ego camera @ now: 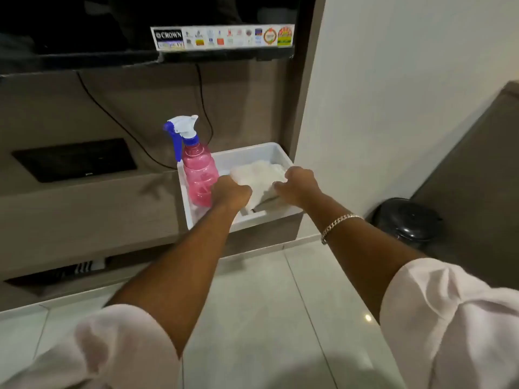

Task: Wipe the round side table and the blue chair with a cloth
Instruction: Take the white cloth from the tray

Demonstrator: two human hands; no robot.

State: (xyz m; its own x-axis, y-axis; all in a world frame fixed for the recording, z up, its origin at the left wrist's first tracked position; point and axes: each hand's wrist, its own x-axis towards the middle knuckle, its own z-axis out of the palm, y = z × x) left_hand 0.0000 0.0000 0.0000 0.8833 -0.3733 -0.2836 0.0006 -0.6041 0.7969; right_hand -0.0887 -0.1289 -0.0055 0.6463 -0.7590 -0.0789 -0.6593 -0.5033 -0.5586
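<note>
A white cloth (257, 178) lies folded inside a white plastic tray (252, 151) on the TV unit's ledge. My left hand (231, 192) grips the cloth's left edge with closed fingers. My right hand (299, 186) holds its right edge, fingers curled around the fabric. A pink spray bottle (199, 175) with a white and blue trigger stands upright in the tray's left end, just left of my left hand. Neither the round side table nor the blue chair is in view.
A black TV (140, 26) hangs above the ledge, with cables (112, 116) trailing down behind the tray. A black set-top box (74, 160) sits on the ledge at left. A black lidded bin (407, 220) stands on the tiled floor (252, 304) at right, by the white wall.
</note>
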